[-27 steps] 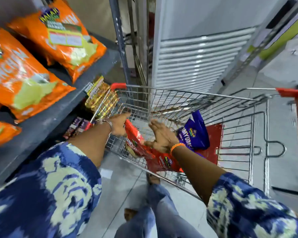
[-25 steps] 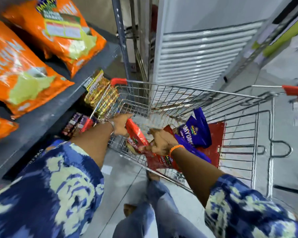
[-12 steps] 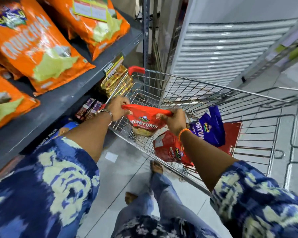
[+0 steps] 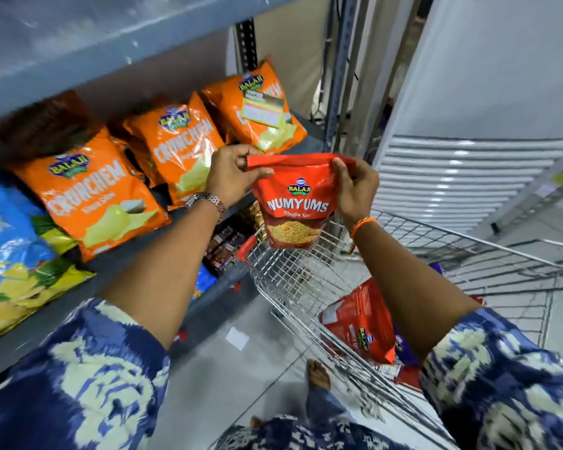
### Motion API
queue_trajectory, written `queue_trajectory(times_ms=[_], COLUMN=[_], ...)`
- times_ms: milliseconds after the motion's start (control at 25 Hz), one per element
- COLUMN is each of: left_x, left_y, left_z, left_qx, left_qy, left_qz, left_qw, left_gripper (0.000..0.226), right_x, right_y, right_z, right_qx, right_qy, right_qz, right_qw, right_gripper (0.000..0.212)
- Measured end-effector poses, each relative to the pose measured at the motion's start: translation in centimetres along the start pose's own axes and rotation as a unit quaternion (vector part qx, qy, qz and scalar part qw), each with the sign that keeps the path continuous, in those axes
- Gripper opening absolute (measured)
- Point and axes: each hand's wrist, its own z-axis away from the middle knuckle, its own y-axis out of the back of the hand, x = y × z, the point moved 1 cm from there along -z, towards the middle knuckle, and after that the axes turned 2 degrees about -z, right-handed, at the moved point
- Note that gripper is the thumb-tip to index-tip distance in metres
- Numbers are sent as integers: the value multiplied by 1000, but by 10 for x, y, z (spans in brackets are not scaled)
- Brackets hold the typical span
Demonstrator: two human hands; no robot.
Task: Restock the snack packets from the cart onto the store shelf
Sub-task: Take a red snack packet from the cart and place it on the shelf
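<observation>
I hold a red Numyums snack packet (image 4: 294,203) upright in the air, above the cart's near left corner and in front of the shelf edge. My left hand (image 4: 231,175) pinches its top left corner and my right hand (image 4: 355,186) grips its top right corner. Below it stands the wire cart (image 4: 293,280), with another red packet (image 4: 359,326) lying inside and a blue packet mostly hidden behind my right arm. The grey store shelf (image 4: 117,254) is on my left.
Orange Crunchem bags (image 4: 91,196) lie in a row on the shelf, with a blue and yellow bag (image 4: 10,251) at the far left. Another shelf board (image 4: 78,37) runs overhead. Dark packets (image 4: 223,246) sit on the lower shelf. A white louvred unit (image 4: 462,177) stands behind the cart.
Both hands took hold of the red packet in the cart and lifted it up and left to shelf height. My view turned up toward the shelf.
</observation>
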Motion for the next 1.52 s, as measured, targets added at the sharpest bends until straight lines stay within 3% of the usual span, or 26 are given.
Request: queue_trajectory(times_ms=[360, 520, 760, 1000, 1160, 1360, 1520], left_x=[142, 203, 250, 240, 224, 195, 172], left_y=[141, 220, 346, 446, 485, 516, 531], left_z=[-6, 0, 22, 42, 36, 19, 3], left_qx=[208, 287, 410, 469, 489, 515, 539], left_qy=[-149, -232, -271, -219, -172, -140, -129], left_qz=[129, 174, 183, 188, 207, 225, 256], left_qw=[958, 913, 851, 835, 829, 815, 792], left_gripper=[14, 10, 12, 15, 16, 10, 14], right_x=[-213, -314, -426, -463, -466, -466, -464], right_y=[-81, -129, -231, -339, -393, -445, -460], right_z=[-40, -42, -9, 32, 40, 36, 33], right_qx=[-71, -143, -223, -284, -309, -311, -320], right_qy=[220, 284, 318, 300, 253, 218, 279], right_qz=[-118, -199, -290, -313, -303, -284, -262], right_qw=[966, 927, 875, 855, 865, 881, 867], right_gripper=[11, 13, 21, 24, 23, 8, 15])
